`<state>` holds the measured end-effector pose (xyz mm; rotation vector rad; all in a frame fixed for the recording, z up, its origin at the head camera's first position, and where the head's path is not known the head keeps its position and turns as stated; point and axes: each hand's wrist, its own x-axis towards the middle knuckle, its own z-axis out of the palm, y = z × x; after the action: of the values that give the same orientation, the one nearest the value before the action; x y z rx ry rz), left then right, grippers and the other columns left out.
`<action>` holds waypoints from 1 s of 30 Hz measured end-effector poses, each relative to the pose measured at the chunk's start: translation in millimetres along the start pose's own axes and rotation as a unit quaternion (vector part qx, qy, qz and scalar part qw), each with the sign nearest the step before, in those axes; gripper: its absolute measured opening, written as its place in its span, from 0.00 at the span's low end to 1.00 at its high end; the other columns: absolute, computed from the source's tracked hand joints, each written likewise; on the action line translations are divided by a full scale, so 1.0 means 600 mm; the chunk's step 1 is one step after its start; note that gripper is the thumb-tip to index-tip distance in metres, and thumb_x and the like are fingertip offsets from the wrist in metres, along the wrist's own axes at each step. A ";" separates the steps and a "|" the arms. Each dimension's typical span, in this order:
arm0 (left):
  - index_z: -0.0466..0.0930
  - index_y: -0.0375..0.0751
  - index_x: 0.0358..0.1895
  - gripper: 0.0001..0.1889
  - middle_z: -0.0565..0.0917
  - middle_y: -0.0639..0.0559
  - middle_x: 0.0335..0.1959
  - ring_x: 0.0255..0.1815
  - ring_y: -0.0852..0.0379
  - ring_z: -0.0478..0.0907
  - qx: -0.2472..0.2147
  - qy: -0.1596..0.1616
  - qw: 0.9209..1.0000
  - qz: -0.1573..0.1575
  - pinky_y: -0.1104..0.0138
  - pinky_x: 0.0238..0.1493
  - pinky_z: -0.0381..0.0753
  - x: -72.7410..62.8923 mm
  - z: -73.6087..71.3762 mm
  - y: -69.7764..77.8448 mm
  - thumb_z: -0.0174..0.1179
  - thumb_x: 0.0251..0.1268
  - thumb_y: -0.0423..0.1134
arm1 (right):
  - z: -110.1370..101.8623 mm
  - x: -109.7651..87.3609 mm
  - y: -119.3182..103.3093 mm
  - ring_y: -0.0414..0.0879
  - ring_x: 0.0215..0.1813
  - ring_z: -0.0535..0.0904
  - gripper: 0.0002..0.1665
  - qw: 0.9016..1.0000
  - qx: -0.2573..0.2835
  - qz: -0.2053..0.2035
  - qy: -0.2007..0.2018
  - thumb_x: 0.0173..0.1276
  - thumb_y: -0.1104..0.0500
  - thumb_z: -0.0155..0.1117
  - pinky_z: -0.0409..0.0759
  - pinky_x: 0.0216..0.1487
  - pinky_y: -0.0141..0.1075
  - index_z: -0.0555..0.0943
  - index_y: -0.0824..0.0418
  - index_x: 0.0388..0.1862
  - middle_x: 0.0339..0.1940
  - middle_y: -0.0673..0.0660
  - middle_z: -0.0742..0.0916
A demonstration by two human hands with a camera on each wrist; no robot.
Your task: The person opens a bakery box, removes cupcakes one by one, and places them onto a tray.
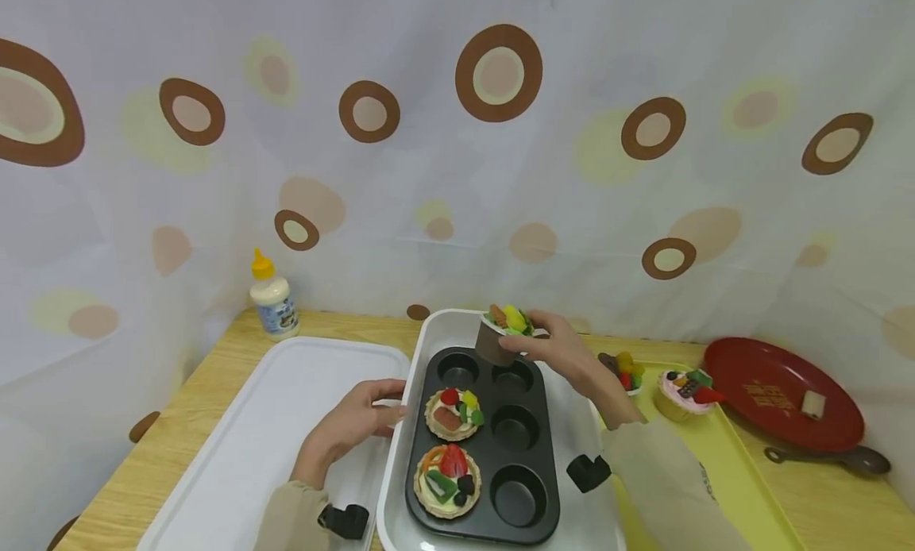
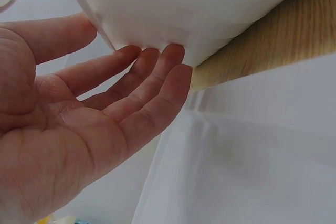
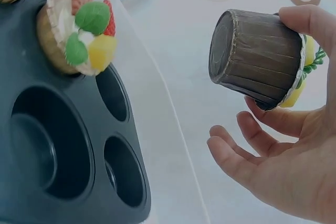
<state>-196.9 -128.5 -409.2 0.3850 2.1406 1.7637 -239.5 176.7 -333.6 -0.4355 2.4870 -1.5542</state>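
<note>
My right hand [image 1: 561, 348] pinches a cupcake in a brown paper cup [image 3: 257, 59] between thumb and fingers. The cupcake, topped with yellow and green pieces, is held tilted above the far end of a dark muffin pan [image 1: 486, 448]. Two fruit-topped tarts, one with a green leaf and red berry [image 1: 453, 414] and one with a strawberry [image 1: 448, 481], sit in the pan's left cups. The pan lies inside a deep white tray [image 1: 391, 487]. At that tray's left wall my left hand [image 2: 89, 114] touches the outside with fairly straight fingertips.
A flat white tray [image 1: 286, 424] lies on the left, with a yellow-capped bottle [image 1: 275, 301] behind it. On the right, a yellow tray [image 1: 743, 464] bears a pink-topped cupcake [image 1: 675, 404] and another topped cake [image 1: 622, 368]. Beyond is a red plate [image 1: 786, 392] over a dark pan handle [image 1: 829, 457].
</note>
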 end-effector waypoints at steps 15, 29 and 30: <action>0.62 0.21 0.66 0.27 0.70 0.29 0.63 0.54 0.44 0.77 -0.009 -0.010 1.000 0.008 0.56 0.45 0.82 0.000 0.000 -0.001 0.55 0.68 0.33 | -0.043 -0.068 0.025 0.52 0.46 0.77 0.32 0.999 0.004 -0.039 0.037 0.66 0.55 0.62 0.76 0.49 0.42 0.68 0.69 0.65 0.58 0.66 0.75; 0.63 0.21 0.65 0.26 0.70 0.29 0.62 0.53 0.44 0.77 -0.009 -0.006 1.000 0.007 0.56 0.45 0.82 0.001 0.000 -0.002 0.55 0.68 0.33 | -0.094 -0.128 0.066 0.53 0.56 0.74 0.36 0.999 -0.004 0.004 0.041 0.69 0.55 0.59 0.77 0.49 0.32 0.61 0.70 0.70 0.62 0.67 0.71; 0.63 0.21 0.65 0.26 0.70 0.29 0.62 0.54 0.44 0.77 -0.009 -0.006 1.000 0.008 0.56 0.45 0.82 0.001 0.000 -0.002 0.55 0.68 0.33 | -0.098 -0.132 0.071 0.51 0.56 0.74 0.35 0.999 -0.005 0.004 0.043 0.69 0.55 0.59 0.77 0.49 0.31 0.62 0.70 0.69 0.61 0.67 0.71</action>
<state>-197.6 -128.5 -410.7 0.4073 2.1163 1.7836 -188.8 270.8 -346.6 -0.3670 2.5577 -1.5894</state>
